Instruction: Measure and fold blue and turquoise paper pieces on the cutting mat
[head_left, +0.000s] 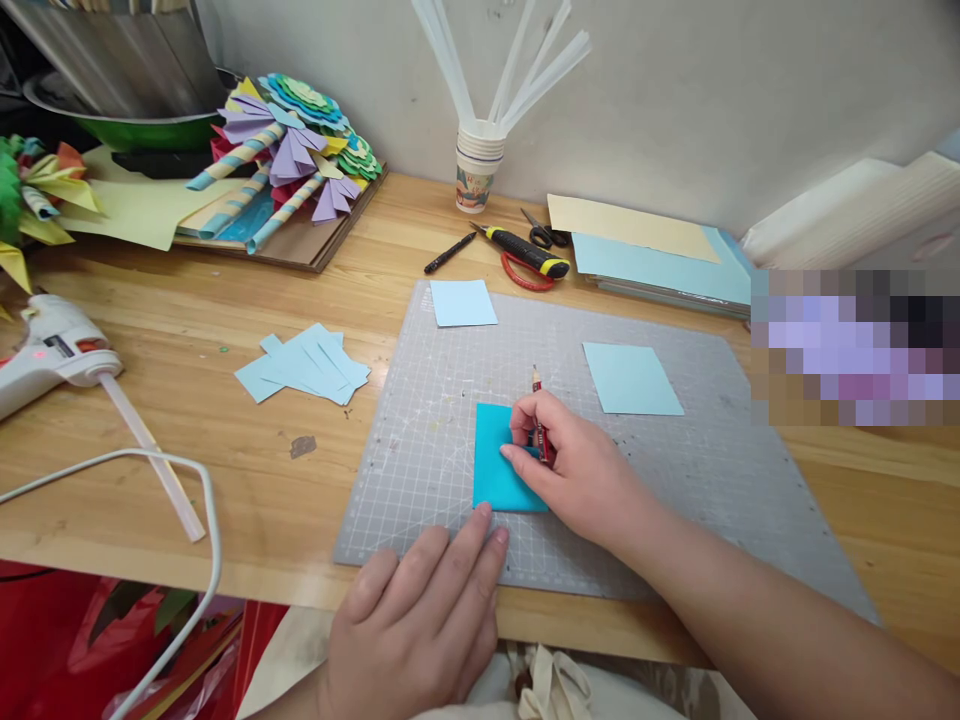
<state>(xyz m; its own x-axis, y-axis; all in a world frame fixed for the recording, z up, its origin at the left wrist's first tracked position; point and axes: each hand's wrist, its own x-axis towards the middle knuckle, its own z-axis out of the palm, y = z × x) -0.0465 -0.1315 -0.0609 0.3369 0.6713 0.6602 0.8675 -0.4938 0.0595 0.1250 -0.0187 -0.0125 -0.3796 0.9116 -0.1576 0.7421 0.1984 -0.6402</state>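
A bright blue square of paper [495,480] lies on the grey cutting mat [420,440] in front of me. My right hand [566,455] is closed around a dark red pencil [537,385], its sharpened end pointing away from me, and rests over the paper's right part. My left hand [431,600] lies with fingers stretched out at the mat's near edge, a fingertip at the paper's lower edge. One pale blue square [463,303] sits at the mat's far edge, and another pale blue square [634,380] is to the right.
Pale blue strips [307,365] lie left of the mat. A glue gun [67,345] with its white cord is at far left. Behind the mat are a black pen [450,254], a utility knife [525,250], scissors [544,232], paper cups [476,175] and stacked paper [652,260].
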